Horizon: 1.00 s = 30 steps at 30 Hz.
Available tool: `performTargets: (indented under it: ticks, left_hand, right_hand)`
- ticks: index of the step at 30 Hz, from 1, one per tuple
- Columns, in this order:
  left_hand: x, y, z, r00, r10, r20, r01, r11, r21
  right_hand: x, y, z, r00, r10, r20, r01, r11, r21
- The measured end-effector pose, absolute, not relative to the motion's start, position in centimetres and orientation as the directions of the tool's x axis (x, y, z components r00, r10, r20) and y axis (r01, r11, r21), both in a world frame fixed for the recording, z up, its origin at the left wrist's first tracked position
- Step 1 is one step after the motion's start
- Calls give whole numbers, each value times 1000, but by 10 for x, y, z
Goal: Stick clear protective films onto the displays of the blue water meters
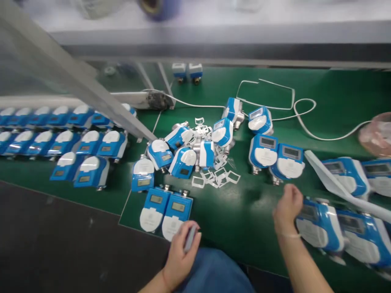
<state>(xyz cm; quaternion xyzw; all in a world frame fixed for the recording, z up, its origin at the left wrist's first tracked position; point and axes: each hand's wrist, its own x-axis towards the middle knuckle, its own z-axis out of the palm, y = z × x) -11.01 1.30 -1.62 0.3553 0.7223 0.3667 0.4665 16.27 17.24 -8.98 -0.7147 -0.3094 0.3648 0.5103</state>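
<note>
My left hand [184, 248] is closed around a small flat grey object [190, 239], too indistinct to name. Just beyond it, two blue-and-white water meters [152, 209] lie side by side, their displays facing up. On the right, my right hand [287, 204] has its fingers curled beside the left edge of another water meter [319, 226]; whatever is in those fingers, if anything, is hidden. Ahead of that hand sits a pair of water meters [288, 161] with large grey displays. Mid-table, several more meters [183, 162] are heaped around loose white rectangular frames [220, 178].
Rows of water meters [62, 142] fill the left side, behind a slanting metal post [100, 97]. A shelf [214, 36] crosses above the green table [226, 219]. White cable [324, 137] runs across the back. A white bar [336, 187] slants between meters at right.
</note>
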Motion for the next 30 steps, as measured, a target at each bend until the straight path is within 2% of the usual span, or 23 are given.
performTargets:
  ticks: [3,6,11,16,22,26,30]
  left_hand:
    - [-179,-20,-16,-623,692,-364,152,564,812]
    - [-237,-20,-39,-745,572,-343,83,590,803]
    - [-280,11,-78,-588,652,-478,-66,550,832]
    - [-258,8,-88,-494,706,-508,-145,509,848]
    - [-187,-4,-102,-369,753,-545,-203,507,838]
    - [-158,1,-107,-326,761,-561,-231,512,828]
    - [-162,7,-107,-317,753,-577,-247,522,816]
  right_hand:
    - [83,89,-93,347,823,-449,-45,-463,-885]
    - [-1,36,-104,148,795,-588,-123,-575,-809]
    - [-74,25,-115,59,792,-607,-226,-582,-781]
    - [-62,16,-117,158,783,-601,-224,-564,-795]
    - [7,2,-118,347,749,-565,-99,-570,-816]
    - [38,4,-118,388,772,-503,21,-553,-833]
    - [42,5,-122,395,813,-427,156,-518,-841]
